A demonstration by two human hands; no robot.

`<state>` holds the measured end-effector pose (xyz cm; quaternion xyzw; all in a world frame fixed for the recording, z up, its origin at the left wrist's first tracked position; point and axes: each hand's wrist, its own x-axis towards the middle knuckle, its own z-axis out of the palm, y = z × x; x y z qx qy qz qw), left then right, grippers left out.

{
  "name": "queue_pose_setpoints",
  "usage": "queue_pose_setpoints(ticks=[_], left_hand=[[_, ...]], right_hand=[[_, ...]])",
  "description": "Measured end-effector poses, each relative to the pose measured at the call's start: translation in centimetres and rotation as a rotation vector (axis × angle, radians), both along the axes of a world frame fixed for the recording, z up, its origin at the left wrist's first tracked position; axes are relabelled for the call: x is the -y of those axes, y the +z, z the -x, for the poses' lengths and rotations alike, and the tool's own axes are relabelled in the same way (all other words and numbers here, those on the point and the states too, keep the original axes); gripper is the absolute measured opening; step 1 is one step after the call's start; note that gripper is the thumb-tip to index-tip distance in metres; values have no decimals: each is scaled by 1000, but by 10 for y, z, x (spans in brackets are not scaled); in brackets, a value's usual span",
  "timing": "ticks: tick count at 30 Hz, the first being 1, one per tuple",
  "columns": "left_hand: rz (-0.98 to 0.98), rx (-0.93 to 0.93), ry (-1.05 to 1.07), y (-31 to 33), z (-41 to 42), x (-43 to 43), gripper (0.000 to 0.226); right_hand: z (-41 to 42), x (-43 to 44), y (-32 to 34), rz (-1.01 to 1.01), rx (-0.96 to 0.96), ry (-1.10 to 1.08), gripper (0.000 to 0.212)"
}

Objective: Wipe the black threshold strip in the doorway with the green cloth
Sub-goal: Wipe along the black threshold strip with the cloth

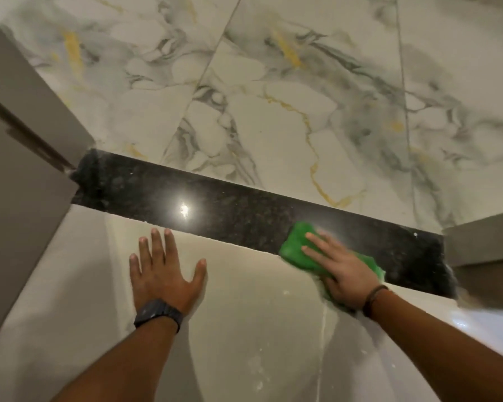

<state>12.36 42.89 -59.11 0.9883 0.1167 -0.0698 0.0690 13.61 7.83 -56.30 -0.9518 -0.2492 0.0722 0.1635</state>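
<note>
The long, polished black speckled stone threshold strip (244, 216) runs as a band from the grey door frame at its left end down to its right end, so any wipe must travel along that axis. Just on the near side of the strip, on the pale floor tile, the left hand (163, 271) lies flat with fingers spread, holding nothing. Toward the strip's right end the right hand (337, 268) presses flat on the crumpled bright green cloth (299, 245), which overlaps the strip's near edge; most unwiped length probably lies to its left
</note>
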Motion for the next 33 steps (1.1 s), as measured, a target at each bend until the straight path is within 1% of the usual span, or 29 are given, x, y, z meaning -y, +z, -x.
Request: queue_pose_setpoints(ticks=[1,4,5,6,7,9,10,11,12,13,14,15,18,19,21,23,25,27,30,32,33], left_hand=[[-14,6,4,-1,1,-2,91],[-12,0,28,-1,5,8,93],[-3,-9,30,0,6,19,93],[9,-17,20,2,7,31,94],[24,-24,-5,3,8,47,95],[44,-28,-76,5,13,83,96],[46,-27,-112,6,16,98,96],[45,-29,-139,6,18,108,96],[41,-29,-160,4,20,115,95],[32,-21,-171,2,21,118,95],[22,-10,-176,0,21,118,95],[13,-3,-179,-1,21,116,95],[10,-1,-185,-1,20,115,94],[9,-4,-186,0,20,116,94],[9,-14,-188,4,22,119,94],[5,-15,-182,4,21,117,92],[5,-19,-204,3,23,119,90],[18,-28,-272,3,26,125,88],[59,-40,-411,4,30,144,85],[113,-47,-465,8,31,158,84],[152,-49,-483,13,31,165,84]], right_hand=[[3,23,-1,-5,11,-155,57],[1,72,-1,-61,86,-790,48],[0,73,-3,-71,96,-929,48],[0,68,-6,-65,100,-959,49],[5,62,-9,-52,96,-880,52],[25,56,-12,-41,75,-513,55],[35,59,-12,-32,70,-341,54],[40,68,-9,-27,74,-224,50],[40,82,-7,-27,88,-171,47],[37,94,-4,-22,96,-173,45],[32,104,-3,-20,94,-233,45],[26,113,-3,-21,90,-349,46],[5,134,-5,10,62,-804,51],[1,137,-6,37,47,-909,51],[3,134,-6,68,44,-998,51],[12,119,-9,61,46,-967,51],[29,102,-8,35,44,-887,51],[52,86,-7,-2,37,-785,51],[94,64,-5,-36,-3,-576,52],[122,53,-3,-60,-28,-451,55],[134,49,-1,-81,-41,-421,55]])
